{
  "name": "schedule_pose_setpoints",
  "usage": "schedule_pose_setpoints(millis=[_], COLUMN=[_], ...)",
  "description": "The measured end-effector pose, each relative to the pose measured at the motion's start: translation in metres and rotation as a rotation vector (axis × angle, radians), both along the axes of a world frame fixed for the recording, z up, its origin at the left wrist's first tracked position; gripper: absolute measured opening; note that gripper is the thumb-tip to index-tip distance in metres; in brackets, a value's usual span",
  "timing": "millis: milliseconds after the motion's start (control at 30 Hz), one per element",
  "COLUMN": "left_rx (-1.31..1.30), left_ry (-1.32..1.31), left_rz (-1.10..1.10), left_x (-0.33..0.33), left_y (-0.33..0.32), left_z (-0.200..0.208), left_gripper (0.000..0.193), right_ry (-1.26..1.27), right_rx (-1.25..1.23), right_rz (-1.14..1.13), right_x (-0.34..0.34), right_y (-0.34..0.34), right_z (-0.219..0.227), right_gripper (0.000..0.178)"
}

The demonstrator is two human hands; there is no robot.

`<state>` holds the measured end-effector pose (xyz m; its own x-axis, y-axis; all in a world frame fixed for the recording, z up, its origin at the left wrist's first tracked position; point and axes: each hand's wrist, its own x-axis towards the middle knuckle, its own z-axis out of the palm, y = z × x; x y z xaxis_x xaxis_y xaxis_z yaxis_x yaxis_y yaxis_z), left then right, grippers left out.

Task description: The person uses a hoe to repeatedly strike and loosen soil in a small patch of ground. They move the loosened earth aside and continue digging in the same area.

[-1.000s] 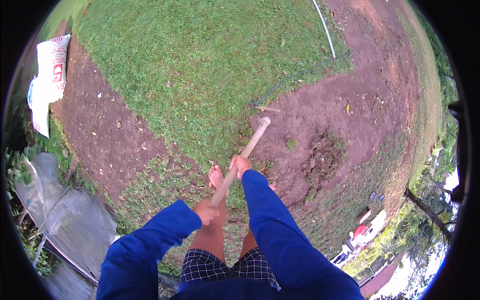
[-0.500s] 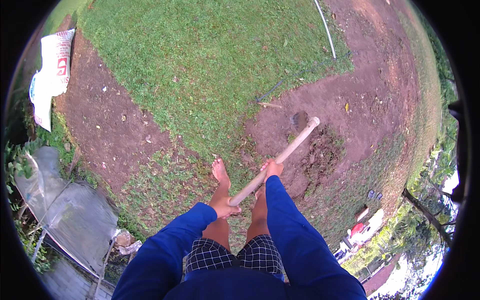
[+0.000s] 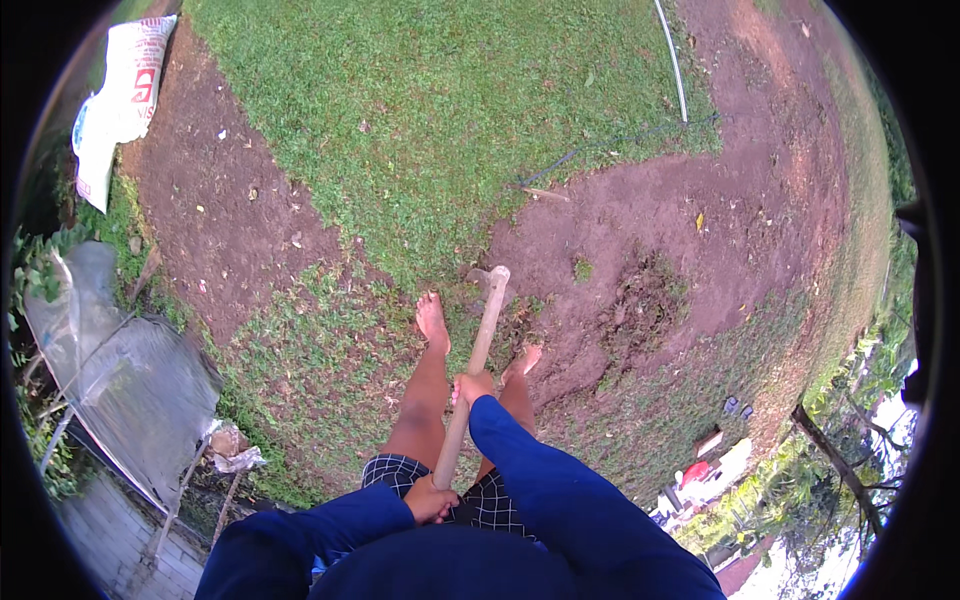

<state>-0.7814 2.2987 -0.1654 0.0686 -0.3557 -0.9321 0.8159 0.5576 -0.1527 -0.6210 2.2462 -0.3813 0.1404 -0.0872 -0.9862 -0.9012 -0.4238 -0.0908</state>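
Observation:
A hoe [image 3: 484, 338] with a pale wooden handle stretches away from my body between my legs. My left hand [image 3: 430, 500] is wrapped round the handle's near end, close to my checked shorts. Farther up the handle, my right hand [image 3: 473, 387] grips it about midway. The hoe's head lies ahead of my bare feet, near where grass meets bare soil [image 3: 600, 230]; its blade shows only as a small edge left of the handle's end. Whether the blade touches the ground I cannot tell.
Loosened soil [image 3: 645, 300] lies right of my feet. Beyond are grass [image 3: 400, 130], a white pipe [image 3: 672, 60], a dark hose [image 3: 600, 145] and a short stick [image 3: 546, 194]. White sacks [image 3: 135, 75] lie far left, above a grey sheet [image 3: 145, 395]. Slippers [image 3: 738, 408] rest at the right.
The hoe's head has swung left and nearer, from over the bare soil to in front of my feet. Both hands have drawn back toward my body, still gripping the handle.

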Motion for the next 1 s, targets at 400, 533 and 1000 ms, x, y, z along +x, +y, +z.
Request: schedule_pose_setpoints(millis=[400,533,1000], left_rx=[0.414,0.024,0.105], left_ry=[-0.518,-0.318,-0.124], left_rz=[-0.571,-0.189,0.793], left_x=[0.003,0.036,0.097], left_y=[-0.060,-0.161,-0.255], left_z=[-0.029,-0.025,-0.145], left_gripper=[0.027,0.027,0.022], right_ry=[0.064,-0.030,-0.233], right_rx=[0.188,0.203,0.330], right_rz=[-0.775,-0.549,0.411], right_x=[0.069,0.117,0.118], right_y=[-0.189,-0.234,-0.117], right_z=[-0.017,-0.011,-0.123], right_gripper=[0.017,0.015,0.014])
